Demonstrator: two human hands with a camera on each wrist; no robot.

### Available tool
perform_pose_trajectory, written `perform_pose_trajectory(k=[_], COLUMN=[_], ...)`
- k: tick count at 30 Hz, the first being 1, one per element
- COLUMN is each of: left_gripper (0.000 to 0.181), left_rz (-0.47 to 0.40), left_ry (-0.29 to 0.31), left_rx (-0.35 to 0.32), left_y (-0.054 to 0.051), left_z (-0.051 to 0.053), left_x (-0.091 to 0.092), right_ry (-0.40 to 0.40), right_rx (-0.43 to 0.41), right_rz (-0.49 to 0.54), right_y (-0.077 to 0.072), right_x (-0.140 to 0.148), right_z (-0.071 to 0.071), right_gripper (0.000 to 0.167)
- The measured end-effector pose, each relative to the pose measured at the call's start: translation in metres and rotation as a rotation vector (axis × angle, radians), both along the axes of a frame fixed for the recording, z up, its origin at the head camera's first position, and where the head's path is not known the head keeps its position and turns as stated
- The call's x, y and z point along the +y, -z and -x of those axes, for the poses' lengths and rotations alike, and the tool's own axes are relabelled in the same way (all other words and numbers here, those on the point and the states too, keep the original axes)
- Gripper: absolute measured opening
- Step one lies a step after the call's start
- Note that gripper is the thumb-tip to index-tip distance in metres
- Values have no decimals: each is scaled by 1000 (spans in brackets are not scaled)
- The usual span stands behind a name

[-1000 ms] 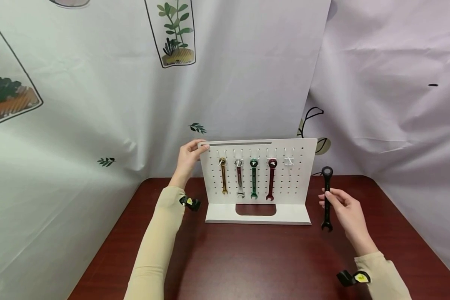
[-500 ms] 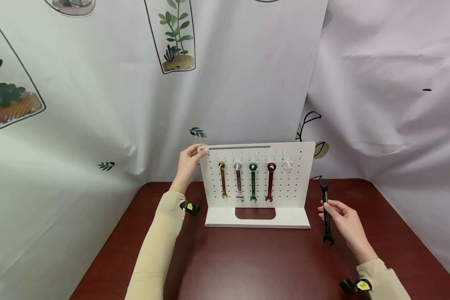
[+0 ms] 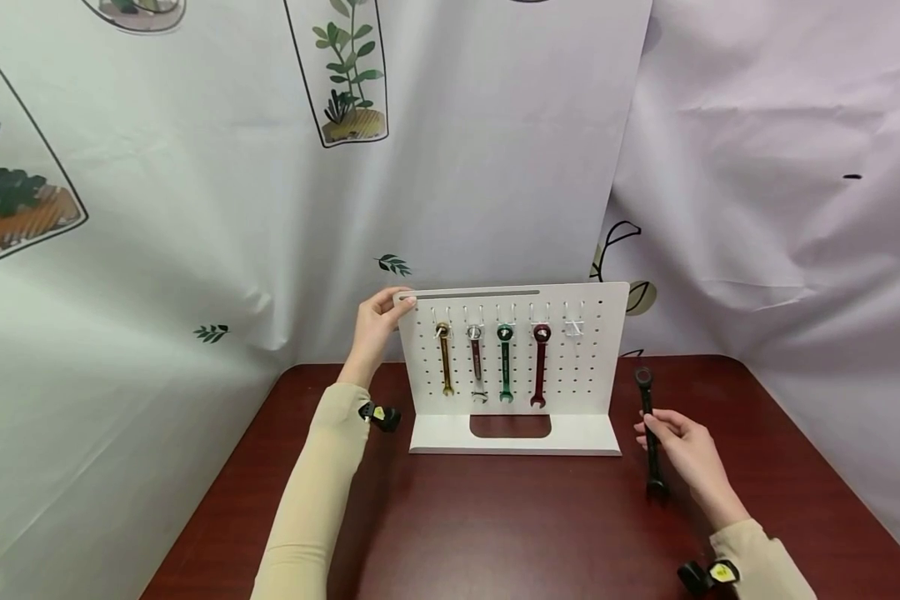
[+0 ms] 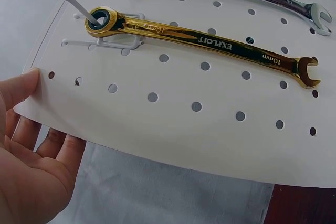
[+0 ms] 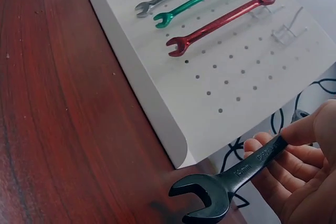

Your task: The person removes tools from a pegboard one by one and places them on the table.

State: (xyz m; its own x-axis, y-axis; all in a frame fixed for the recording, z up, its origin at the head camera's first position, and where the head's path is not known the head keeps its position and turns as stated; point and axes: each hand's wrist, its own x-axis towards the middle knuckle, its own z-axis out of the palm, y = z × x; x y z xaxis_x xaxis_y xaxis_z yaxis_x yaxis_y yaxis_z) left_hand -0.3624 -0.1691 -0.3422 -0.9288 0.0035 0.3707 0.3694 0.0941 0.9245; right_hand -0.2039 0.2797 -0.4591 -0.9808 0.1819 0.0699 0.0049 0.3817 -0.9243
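Note:
A white pegboard stand (image 3: 592, 379) stands upright on the table, and my left hand (image 3: 372, 333) grips its top left corner between thumb and fingers. From its hooks hang a gold wrench (image 4: 199, 40) marked 10mm, a silver wrench (image 3: 476, 362), a green wrench (image 3: 506, 367) and a red wrench (image 3: 540, 367), ring ends up. To the right of the stand, my right hand (image 3: 686, 454) holds a black combination wrench (image 5: 231, 182) marked 14mm by its shank. Its ring end points up and its open jaw down, low over the table.
A white hook (image 3: 573, 327) sits on the board to the right of the red wrench. Dark cables (image 5: 278, 121) show behind the board in the right wrist view. The reddish-brown table (image 3: 495, 517) reaches back to a patterned curtain (image 3: 495, 167).
My right hand has lowered the black wrench toward the table and tilted it slightly. The left hand keeps its grip on the board corner. The head view has shifted a little.

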Motion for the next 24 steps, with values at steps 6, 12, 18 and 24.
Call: perform_pose_trajectory(k=[6,12,18,24], left_gripper=[38,39,38,37], left_rz=[-6,-4,-6,-3], left_ry=[-6,-19,-21,-21], left_rx=[-1,-1,4,0], left_y=[-1,0,1,0], left_z=[-1,-1,-1,-3], left_x=[0,1,1,2], right_ry=[-7,-17,-29,-33], right_rx=[-24,-35,-36,-54], right_rz=[3,15,5,-114], right_y=[2,5,7,9], right_x=[0,0,2,7], right_z=[1,3,5,7], right_gripper=[52,49,48,49])
